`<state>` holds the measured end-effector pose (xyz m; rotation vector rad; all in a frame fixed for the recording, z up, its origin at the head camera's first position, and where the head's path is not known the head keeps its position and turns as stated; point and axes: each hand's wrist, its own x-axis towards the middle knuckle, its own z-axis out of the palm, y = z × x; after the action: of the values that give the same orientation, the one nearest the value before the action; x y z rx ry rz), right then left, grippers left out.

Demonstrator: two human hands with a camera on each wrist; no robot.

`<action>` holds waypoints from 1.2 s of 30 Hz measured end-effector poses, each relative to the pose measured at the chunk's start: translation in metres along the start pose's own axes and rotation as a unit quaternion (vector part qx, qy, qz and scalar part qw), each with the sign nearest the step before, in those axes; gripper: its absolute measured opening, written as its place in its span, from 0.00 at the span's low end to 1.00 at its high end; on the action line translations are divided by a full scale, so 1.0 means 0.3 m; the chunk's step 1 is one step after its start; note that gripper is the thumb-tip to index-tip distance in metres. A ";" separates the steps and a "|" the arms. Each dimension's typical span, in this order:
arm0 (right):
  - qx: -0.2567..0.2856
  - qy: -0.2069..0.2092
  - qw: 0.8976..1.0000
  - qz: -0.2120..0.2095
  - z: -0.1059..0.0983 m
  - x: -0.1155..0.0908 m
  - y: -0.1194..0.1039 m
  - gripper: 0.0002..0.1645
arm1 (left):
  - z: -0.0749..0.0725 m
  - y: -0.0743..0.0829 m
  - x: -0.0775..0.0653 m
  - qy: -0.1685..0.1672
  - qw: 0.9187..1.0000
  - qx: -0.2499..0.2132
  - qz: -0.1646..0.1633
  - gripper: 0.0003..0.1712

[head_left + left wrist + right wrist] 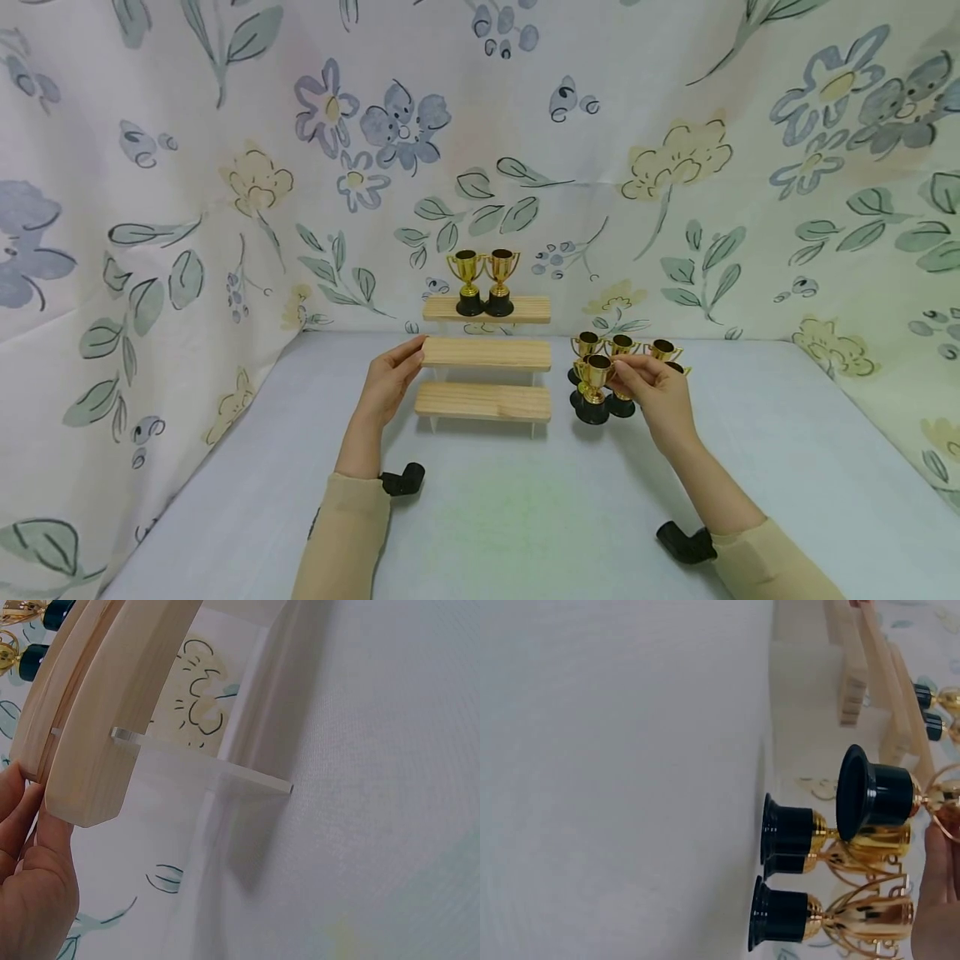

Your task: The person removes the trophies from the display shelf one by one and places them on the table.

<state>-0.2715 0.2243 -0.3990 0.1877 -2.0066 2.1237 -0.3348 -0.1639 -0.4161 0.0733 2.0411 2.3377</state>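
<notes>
In the head view, my right hand pinches a small gold trophy cup by its side. The held cup is upright, and in the right wrist view its black base is raised off the table. Behind and beside it stand several matching trophies. My left hand grips the left end of the middle board of a three-step wooden display stand. In the left wrist view the fingers lie against that board's end. Two trophies stand side by side on the top board.
The stand's lowest board is nearest me, on clear supports. All of it rests on a white-covered table. A floral cloth hangs behind and at the sides.
</notes>
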 end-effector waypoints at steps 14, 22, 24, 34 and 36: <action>0.021 -0.058 0.998 0.009 -0.028 0.013 0.037 0.08 | 0.001 -0.001 0.001 0.006 1.000 0.000 -0.003 0.27; 0.033 -0.074 0.996 0.032 -0.034 0.015 0.047 0.07 | 0.001 -0.002 0.001 0.005 1.000 -0.007 -0.001 0.27; 0.038 -0.080 0.995 0.037 -0.035 0.016 0.049 0.08 | 0.000 -0.002 0.001 0.005 1.000 -0.004 -0.001 0.27; 0.043 -0.105 0.992 0.059 -0.041 0.014 0.055 0.07 | 0.000 -0.003 0.004 0.005 1.000 -0.008 -0.002 0.27; 0.039 -0.109 0.991 0.066 -0.041 0.013 0.053 0.06 | -0.001 -0.004 0.005 0.005 1.000 -0.007 -0.002 0.27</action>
<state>-0.2785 0.2359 -0.4143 0.3205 -2.1072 2.3580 -0.3362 -0.1639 -0.4174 0.0582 2.0275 2.3537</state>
